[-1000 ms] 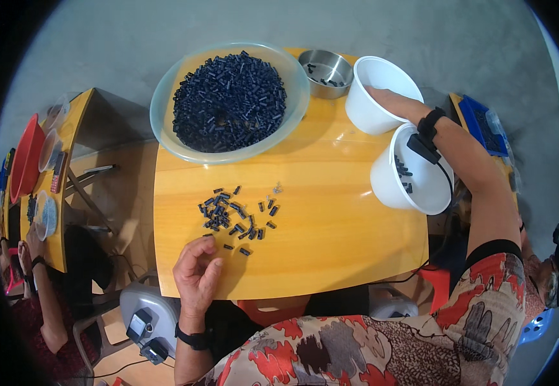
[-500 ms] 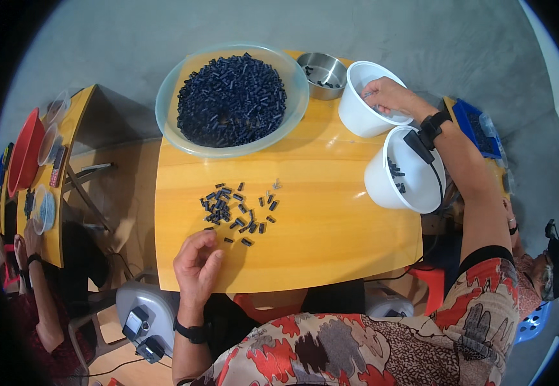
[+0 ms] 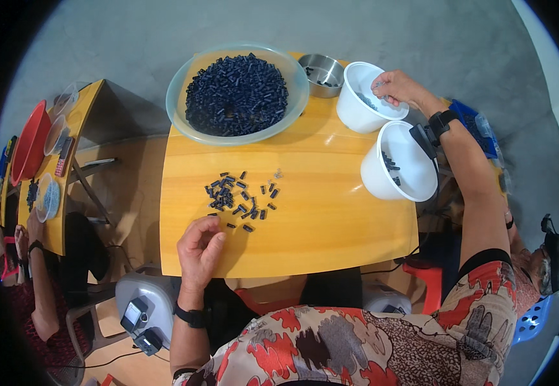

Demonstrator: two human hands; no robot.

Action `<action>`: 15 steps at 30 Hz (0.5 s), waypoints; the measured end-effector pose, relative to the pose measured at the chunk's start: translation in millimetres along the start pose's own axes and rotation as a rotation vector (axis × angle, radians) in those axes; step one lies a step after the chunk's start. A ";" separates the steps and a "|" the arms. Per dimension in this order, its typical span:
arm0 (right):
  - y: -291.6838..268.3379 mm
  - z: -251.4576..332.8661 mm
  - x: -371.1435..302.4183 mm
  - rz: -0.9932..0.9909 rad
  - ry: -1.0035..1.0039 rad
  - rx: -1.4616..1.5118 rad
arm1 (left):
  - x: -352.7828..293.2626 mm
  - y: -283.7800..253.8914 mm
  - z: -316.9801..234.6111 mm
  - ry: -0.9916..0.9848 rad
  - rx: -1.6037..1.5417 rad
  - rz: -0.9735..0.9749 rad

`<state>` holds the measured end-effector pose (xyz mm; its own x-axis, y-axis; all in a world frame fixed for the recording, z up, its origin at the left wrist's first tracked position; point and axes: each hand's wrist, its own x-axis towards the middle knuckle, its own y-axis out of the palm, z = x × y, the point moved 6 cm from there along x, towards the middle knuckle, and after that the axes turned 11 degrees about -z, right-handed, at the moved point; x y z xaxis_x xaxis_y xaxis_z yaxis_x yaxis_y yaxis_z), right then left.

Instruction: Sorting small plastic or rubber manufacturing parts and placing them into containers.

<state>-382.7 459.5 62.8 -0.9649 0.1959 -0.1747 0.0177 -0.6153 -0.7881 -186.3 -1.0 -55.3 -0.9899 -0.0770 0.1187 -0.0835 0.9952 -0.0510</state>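
The right hand (image 3: 393, 88), raised since earlier to the mouth of the white bucket (image 3: 360, 119) at upper right, pinches small clear pieces (image 3: 383, 98), probably light, stiff and slippery, best nipped by their sides, while the seemingly empty left hand (image 3: 200, 251) curls loosely beside dark cylinders (image 3: 223, 196), centre-left.

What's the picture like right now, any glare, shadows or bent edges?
Head view: pale glare spots on the yellow wooden tabletop, some near the lower white bucket; head view: a soft shadow just right of the left hand; head view: the tabletop's near edge looks bowed, with black filling the corners.
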 end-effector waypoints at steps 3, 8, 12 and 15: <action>-2.6 6.6 -6.2 -0.012 -0.013 0.016 | -1.6 -1.2 0.0 -0.002 -0.002 -0.007; -0.8 14.1 -16.0 -0.011 -0.030 0.006 | -0.3 -1.9 4.7 0.006 0.020 -0.010; -7.3 43.6 -30.9 0.006 -0.059 0.053 | -1.3 -2.2 7.3 -0.001 -0.020 -0.010; 0.8 83.1 -70.0 0.017 -0.149 0.101 | -0.3 -3.0 5.7 0.015 -0.005 -0.019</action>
<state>-336.9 381.9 123.4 -0.9930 0.0741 -0.0921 0.0152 -0.6923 -0.7214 -186.4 -4.3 -60.8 -0.9864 -0.0949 0.1341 -0.1016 0.9939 -0.0434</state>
